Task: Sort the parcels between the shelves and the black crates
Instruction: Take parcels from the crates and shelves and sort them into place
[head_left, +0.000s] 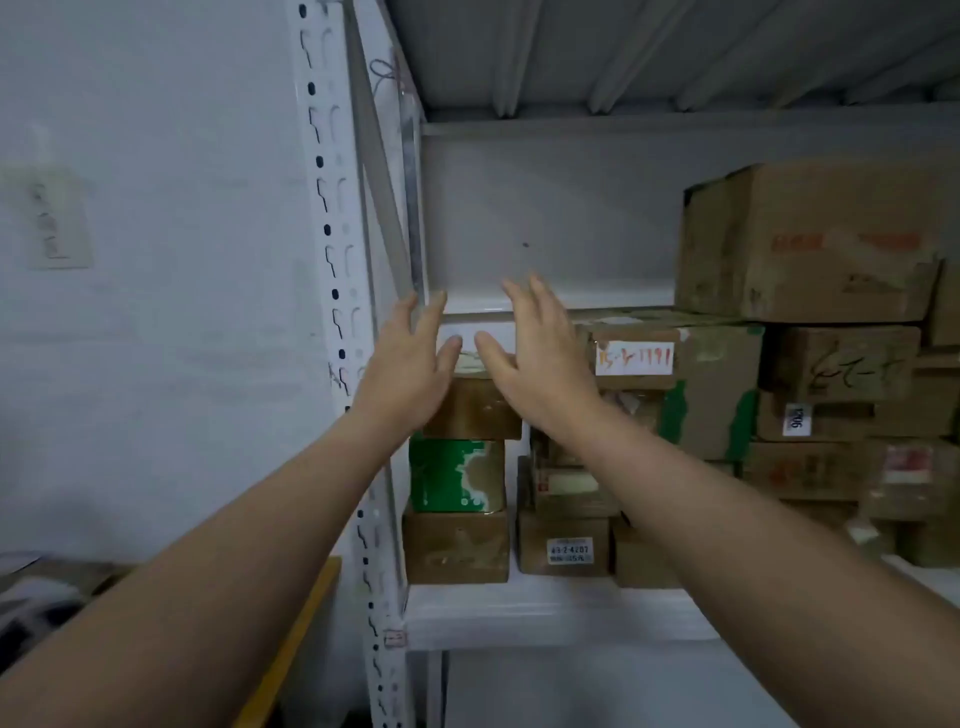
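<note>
Two bare forearms reach from the bottom corners up to the middle of the view. The left hand (410, 364) is open, with its fingers straight and spread, and it holds nothing. The right hand (535, 358) is also open with spread fingers and holds nothing. The two thumbs are close to each other, and both palms face the shelves. Just behind the hands is a small brown parcel (472, 410); I cannot tell if the hands touch it.

To the left of the hands stands the white post (332, 260) of the rack, with a row of holes. At the lower left is a yellow edge (301, 623) of some furniture, which is blurred.

The small brown parcel is the top of a stack of three on the lower shelf (545, 618). Under it is a green parcel (454, 475), and under that a brown box (456, 545). Just beside this stack, to the right, is a box with a printed white label (566, 545). Above and to the right of it is a bigger box with orange writing on a white label (675, 374). More brown parcels are piled further right.

The upper shelf (545, 306) is behind the fingertips, and a large carton (810, 244) stands on its right part. On the wall at the far left hangs a paper (57, 218).
</note>
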